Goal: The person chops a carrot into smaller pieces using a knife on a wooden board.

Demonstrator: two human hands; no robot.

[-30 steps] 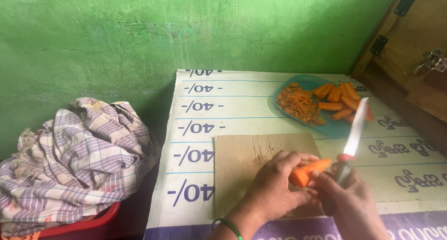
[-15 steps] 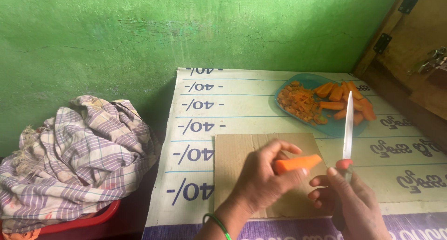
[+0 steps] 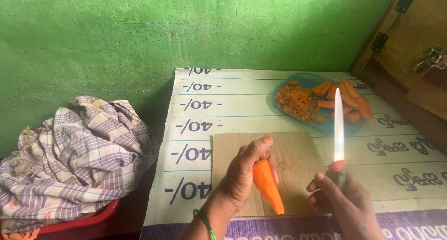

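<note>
Blue plastic plate (image 3: 326,126) sits far right on the bench (image 3: 242,105), holding a heap of small chopped carrot bits (image 3: 294,100) on its left half and longer carrot sticks (image 3: 347,98) on its right. Red tub (image 3: 81,221) at lower left, off the bench, is stuffed with a crumpled purple-and-white checked cloth (image 3: 77,154). Left hand (image 3: 244,174) grips a peeled carrot piece (image 3: 267,186), thick end under the fingers, tapered tip pointing down toward the near edge, over a flat square of brown corrugated cardboard (image 3: 298,151) lying on the bench. Right hand (image 3: 342,200) is clenched round the dark handle of a knife (image 3: 338,128) with a red collar; pale narrow blade points straight away, clear of the carrot. Bench top is covered with a white printed sheet: blue ruled lines and dark blue figures down the left column, script on the right, purple band along the near edge. Wall behind is rough, cracked green plaster; brown wooden door with black hinges at upper right.
</note>
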